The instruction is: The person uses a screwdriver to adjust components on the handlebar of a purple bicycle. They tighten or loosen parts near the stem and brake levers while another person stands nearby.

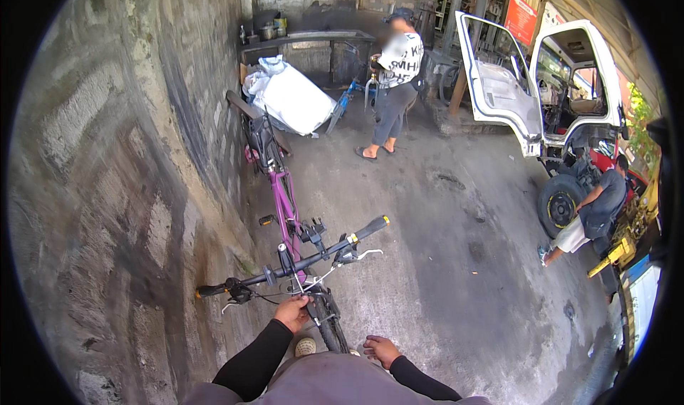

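Observation:
A purple bicycle (pixel 285 198) stands in front of me, its front wheel (pixel 329 326) toward my feet. Its dark handlebar (pixel 335 247) carries black grips, brake levers and cables. My left hand (pixel 293 312) is closed at the front of the bicycle, just below the handlebar and beside the front tyre. The fingertips press on something there that I cannot make out among the cables and dark parts. My right hand (pixel 382 350) hangs to the right of the front wheel, apart from the bicycle. Its fingers are loosely bent and apart, with nothing visible in them.
A rough concrete wall (pixel 128 156) runs along the left. Beyond the bicycle lies a large white wrapped bundle (pixel 292 95). One person (pixel 399 63) stands near a blue bicycle frame (pixel 345 100); another (pixel 602 198) is beside a truck wheel (pixel 561 204), under the open truck door (pixel 499 84).

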Demonstrator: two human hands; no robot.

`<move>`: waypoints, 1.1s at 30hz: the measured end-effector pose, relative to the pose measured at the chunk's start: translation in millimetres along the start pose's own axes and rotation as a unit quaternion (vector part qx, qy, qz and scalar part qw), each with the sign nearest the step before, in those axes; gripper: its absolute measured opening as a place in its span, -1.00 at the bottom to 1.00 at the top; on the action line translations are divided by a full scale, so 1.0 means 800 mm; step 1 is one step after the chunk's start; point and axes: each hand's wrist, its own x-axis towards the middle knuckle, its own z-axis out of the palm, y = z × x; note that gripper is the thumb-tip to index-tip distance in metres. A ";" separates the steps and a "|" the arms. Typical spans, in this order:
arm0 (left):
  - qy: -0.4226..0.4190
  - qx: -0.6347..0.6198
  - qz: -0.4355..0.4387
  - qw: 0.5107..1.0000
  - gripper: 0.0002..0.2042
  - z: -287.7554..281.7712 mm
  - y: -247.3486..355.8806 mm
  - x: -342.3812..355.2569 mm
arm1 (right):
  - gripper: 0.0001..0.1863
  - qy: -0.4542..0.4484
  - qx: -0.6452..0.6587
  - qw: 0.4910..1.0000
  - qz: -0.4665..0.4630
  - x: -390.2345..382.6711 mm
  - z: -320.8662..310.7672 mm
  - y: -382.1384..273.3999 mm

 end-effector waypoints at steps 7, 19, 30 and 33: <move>-0.035 -0.073 -0.018 0.997 -0.92 -0.005 0.010 -0.007 | -0.40 0.013 -0.024 0.999 -0.025 0.002 0.025 -0.016; -0.085 -0.001 -0.025 0.996 -0.88 -0.009 0.009 0.002 | -0.41 0.043 -0.142 0.986 -0.072 0.006 0.033 -0.027; -0.046 0.091 -0.020 0.995 -0.91 -0.010 0.015 0.000 | -0.43 0.069 -0.194 0.975 -0.089 0.000 0.025 0.003; -0.066 0.035 -0.041 0.996 -0.85 -0.002 0.021 -0.008 | -0.42 0.074 -0.233 0.964 -0.104 -0.001 0.019 0.009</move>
